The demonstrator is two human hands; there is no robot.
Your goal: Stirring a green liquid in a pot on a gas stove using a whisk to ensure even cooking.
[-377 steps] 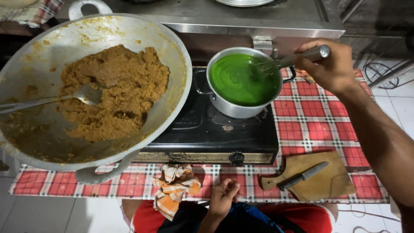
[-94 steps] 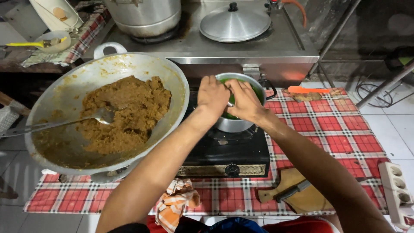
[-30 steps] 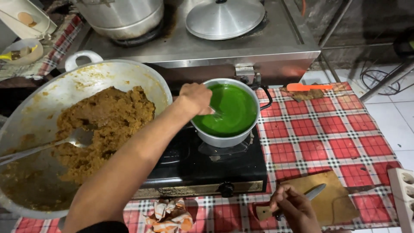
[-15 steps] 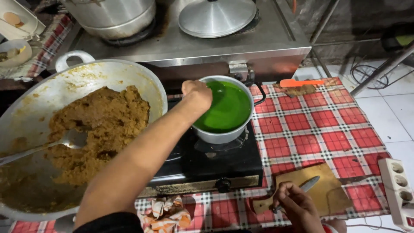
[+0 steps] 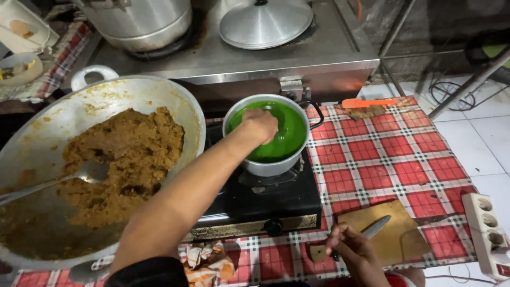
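My left hand [image 5: 260, 125] reaches over a small metal pot [image 5: 265, 169] of bright green liquid [image 5: 289, 141] on a black single-burner stove [image 5: 276, 204]. Its fingers are curled down around a ladle that is almost wholly hidden under the hand. My right hand [image 5: 353, 251] rests at the near edge, fingers closed around the handle of a knife [image 5: 374, 228]. The knife lies on a wooden cutting board [image 5: 396, 234], blade pointing away to the right.
A big wok [image 5: 159, 101] of brown mash with a metal spoon [image 5: 87, 172] fills the left. Behind are a large pot [image 5: 143, 21] and a lid [image 5: 265, 21]. An orange-handled tool [image 5: 369, 102], power strip [image 5: 486, 231] and crumpled cloth [image 5: 207, 260] lie on the red checked tablecloth [image 5: 388, 165].
My left hand stays over the green pot, shifting slightly toward its middle. My right hand has closed on the knife handle at the cutting board.
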